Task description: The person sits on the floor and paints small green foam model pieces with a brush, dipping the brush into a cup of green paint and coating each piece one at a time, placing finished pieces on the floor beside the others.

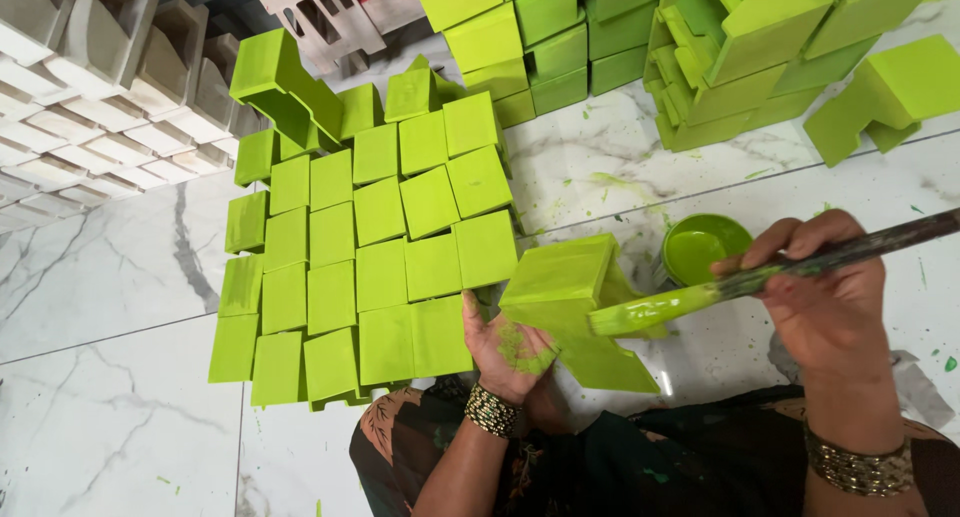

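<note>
My left hand (508, 352), smeared with green paint on the palm, holds a lime-green painted block (560, 277) from underneath. My right hand (825, 302) grips a long paintbrush (760, 277) whose green-loaded bristles rest against the block's lower front face. A round bowl of green paint (700, 245) sits on the floor just behind the brush, between the block and my right hand. Beaded bangles circle both wrists.
Several painted green blocks (370, 247) lie in rows on the white marble floor (110, 407) to the left. More green blocks (720, 47) are stacked at the back and right. Unpainted white blocks (90, 87) stand at the far left.
</note>
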Available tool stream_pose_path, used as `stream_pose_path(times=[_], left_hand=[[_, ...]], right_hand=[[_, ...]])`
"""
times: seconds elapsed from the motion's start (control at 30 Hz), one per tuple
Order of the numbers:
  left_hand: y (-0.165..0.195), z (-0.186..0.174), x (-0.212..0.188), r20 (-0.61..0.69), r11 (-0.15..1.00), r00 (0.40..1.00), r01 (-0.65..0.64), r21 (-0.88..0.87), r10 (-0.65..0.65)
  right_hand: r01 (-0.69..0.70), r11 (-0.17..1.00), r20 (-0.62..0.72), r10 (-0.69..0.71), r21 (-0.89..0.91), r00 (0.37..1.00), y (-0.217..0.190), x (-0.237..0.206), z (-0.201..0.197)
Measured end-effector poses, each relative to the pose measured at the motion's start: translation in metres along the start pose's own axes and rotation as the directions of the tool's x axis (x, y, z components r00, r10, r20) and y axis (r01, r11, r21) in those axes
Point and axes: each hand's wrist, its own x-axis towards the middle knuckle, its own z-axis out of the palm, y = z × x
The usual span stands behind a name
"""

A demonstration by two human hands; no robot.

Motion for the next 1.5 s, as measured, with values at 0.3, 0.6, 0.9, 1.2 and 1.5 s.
stream_pose_path(times=[0.3,0.6,0.9,1.2,1.5], left_hand=[[0.0,0.004,-0.003,0.058,0.997,0.998,0.033,0.07,-0.037],[-0.002,-0.028,-0.005,0.086,0.951,0.991,0.07,0.3,-0.1],[-0.012,-0.032,-0.004,-0.026,0.929,0.988,0.152,0.337,-0.153],[-0.018,-0.016,0.004,-0.037,0.958,0.993,0.12,0.26,-0.114],[-0.021,-0.011,0.008,-0.145,0.973,0.983,0.135,0.187,-0.109]], right_hand=[[0.091,0.931,-0.213,-0.175,-0.354,0.961,-0.001,0.009,0.01],[0.039,0.894,-0.43,-0.252,-0.447,0.867,-0.011,0.013,-0.011],[-0.001,0.788,-0.393,-0.306,-0.615,0.867,-0.014,0.012,-0.021],[-0.287,0.405,-0.381,-0.171,-0.868,0.909,0.027,0.023,-0.044],[-0.249,0.457,-0.334,-0.114,-0.854,0.936,0.068,0.037,-0.048]])
